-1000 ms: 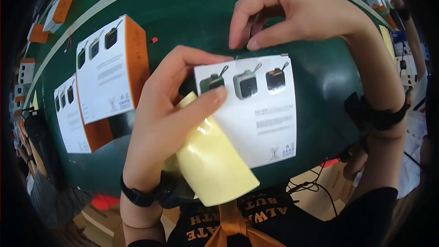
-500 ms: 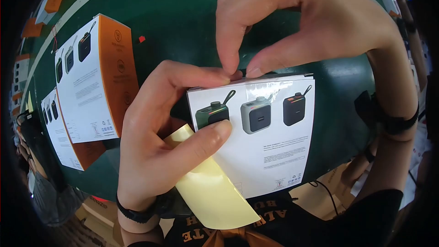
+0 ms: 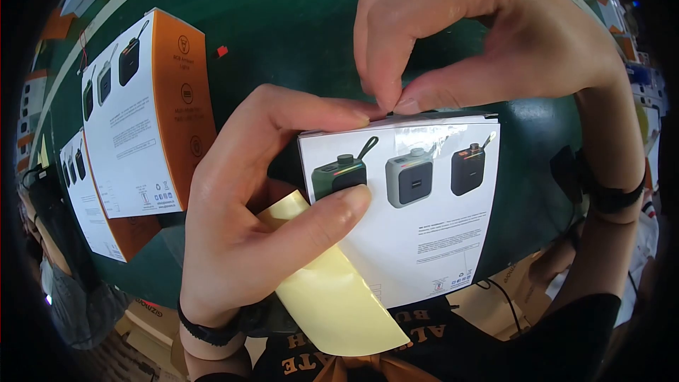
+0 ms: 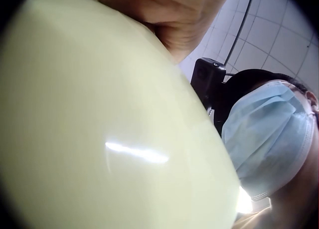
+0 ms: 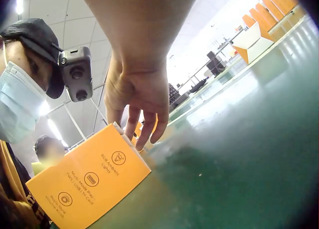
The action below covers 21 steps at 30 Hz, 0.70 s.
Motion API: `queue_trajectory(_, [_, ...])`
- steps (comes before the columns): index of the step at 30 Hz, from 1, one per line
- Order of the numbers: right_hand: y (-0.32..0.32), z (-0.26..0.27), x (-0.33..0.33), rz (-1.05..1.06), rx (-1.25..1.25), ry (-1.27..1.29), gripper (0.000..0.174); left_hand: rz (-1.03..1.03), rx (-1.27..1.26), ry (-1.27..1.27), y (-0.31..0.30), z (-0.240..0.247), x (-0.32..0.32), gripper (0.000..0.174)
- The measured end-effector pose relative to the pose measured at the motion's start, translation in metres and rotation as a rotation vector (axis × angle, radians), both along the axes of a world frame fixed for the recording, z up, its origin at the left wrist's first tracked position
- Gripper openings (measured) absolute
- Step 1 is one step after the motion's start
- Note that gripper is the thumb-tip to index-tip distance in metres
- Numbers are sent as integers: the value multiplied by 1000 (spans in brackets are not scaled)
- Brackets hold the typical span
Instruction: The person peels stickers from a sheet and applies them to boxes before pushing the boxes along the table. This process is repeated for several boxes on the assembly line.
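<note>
A white and orange box [image 3: 396, 240] stands in front of the person; its orange side [image 5: 89, 179] faces the right wrist view. The left hand [image 3: 262, 198] grips its upper left corner, thumb on the printed face, fingers at the top edge. A yellow sheet [image 3: 339, 304] hangs below that thumb and fills much of the left wrist view [image 4: 99, 114]. The right hand [image 3: 488, 42] has thumb and index fingertips together at the middle of the box's top edge; whether they pinch something small there is hidden. Clear, shiny film [image 3: 424, 147] lies over the upper face.
Two similar boxes [image 3: 134, 134] [image 3: 92, 205] stand at the left on the green table [image 3: 283, 14]. A small red piece [image 3: 223, 51] lies behind them. More boxes are at the far left, and a black cable [image 3: 506, 297] hangs below the table's near edge.
The right hand has come down to the box's top edge, its thumb and index fingertips closing together. The box and left hand appear larger and slightly shifted in the head view.
</note>
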State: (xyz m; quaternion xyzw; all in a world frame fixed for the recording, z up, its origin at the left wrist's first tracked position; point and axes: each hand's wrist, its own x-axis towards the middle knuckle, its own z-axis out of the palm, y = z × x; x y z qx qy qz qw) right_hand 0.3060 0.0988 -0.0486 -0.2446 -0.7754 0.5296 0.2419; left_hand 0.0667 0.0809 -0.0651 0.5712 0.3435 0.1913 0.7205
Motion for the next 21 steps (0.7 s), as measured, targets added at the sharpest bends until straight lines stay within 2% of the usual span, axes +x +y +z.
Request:
queue_trajectory(4, [6,12,4,19,30,-102,9,43,-46,-41,0,-1,1,40])
queue_trajectory(6, [15,15,2,63,-275,-92,9,32,-46,-39,1,-1,1,40])
queue_trajectory(7, [11,20,-1,64,-276,-91,9,31,-37,-42,1,-1,1,40])
queue_trajectory(9, [-2,30,-9,-43,59,-399,11,29,-28,-45,1,-1,0,40])
queue_trajectory(10, [0,17,-5,-42,58,-398,11,33,-27,-35,1,-1,0,40])
queue_trajectory(12, [4,-17,4,67,-238,191,14,37,-23,-26,1,0,0,41])
queue_trajectory(13, [2,-2,-6,67,-238,192,14,17,-12,-14,2,1,-1,41])
queue_trajectory(15, [-7,38,-18,-5,29,-442,14,-4,-1,0,2,1,-1,42])
queue_trajectory(16, [-5,39,-17,-5,29,-441,14,-2,-7,2,2,1,-1,42])
queue_trajectory(18, [4,37,-12,32,-169,-260,12,2,-16,5,2,1,-1,42])
queue_trajectory(21, [13,-6,-2,87,-21,-166,10,9,-11,-6,2,0,-1,42])
